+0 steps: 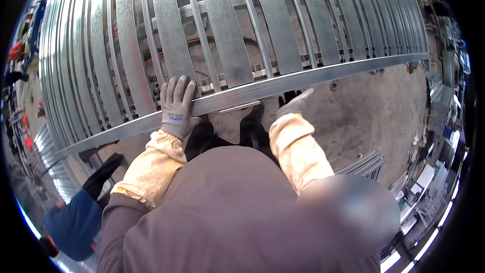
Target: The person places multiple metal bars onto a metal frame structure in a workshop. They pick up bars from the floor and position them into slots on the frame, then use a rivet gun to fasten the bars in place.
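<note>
In front of you, a large silvery metal frame (171,20) lies flat, raised above the floor, its long near rail (303,79) running crosswise before you. Beyond that rail, wide flat slats (226,30) alternate with narrow bars (201,30), extending away from it with gaps between them.

My left hand (177,105) has a grey glove (172,128) on, with a little blue mark on its back. My right hand (294,106) has a grey one too. Just past each wrist comes a light tan sleeve cover (151,164), all wrinkly, and bunched up close to the left glove. Farther up from my hands, my top (222,207) is a dark purply brown. Between my hands, my pants (256,134) look black.
</note>
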Demonstrator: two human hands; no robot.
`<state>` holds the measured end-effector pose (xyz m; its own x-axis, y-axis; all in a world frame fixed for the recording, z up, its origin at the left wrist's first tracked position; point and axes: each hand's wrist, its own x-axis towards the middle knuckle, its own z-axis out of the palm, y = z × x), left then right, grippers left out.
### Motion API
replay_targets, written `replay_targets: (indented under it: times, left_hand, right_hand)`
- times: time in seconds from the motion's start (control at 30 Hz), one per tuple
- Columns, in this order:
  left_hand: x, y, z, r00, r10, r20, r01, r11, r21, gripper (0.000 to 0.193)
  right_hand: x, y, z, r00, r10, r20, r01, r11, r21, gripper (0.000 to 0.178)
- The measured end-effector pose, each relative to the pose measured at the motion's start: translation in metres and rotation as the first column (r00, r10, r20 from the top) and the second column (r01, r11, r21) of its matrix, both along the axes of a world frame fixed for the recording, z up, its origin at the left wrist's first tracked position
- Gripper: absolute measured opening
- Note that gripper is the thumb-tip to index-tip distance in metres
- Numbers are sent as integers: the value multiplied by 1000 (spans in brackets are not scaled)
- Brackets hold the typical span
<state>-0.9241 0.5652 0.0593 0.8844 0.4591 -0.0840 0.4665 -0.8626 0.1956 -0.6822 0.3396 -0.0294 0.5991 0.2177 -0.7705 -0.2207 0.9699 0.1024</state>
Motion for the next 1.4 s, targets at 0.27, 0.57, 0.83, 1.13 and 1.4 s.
replay_targets:
  times: [0.27,0.57,0.83,1.13,1.4]
  left_hand:
    - [15,-4,-14,996,25,91,-33,996,82,93]
    - [11,-2,-21,975,-67,210,49,995,89,81]
    - [6,0,-20,961,-50,270,31,997,73,79]
    - [60,25,-3,939,-152,307,178,982,-61,50]
    - [193,39,-33,871,-469,145,467,883,47,33]
  right_hand:
    - [49,-5,-56,778,555,-293,-549,374,-748,58]
    - [32,-14,-49,722,601,-343,-588,270,-763,38]
    - [88,-49,23,773,527,-353,-512,191,-837,25]
    - [177,-31,-5,463,286,-839,-308,-836,-455,53]
    - [179,-19,-1,276,139,-951,-326,-917,-229,54]
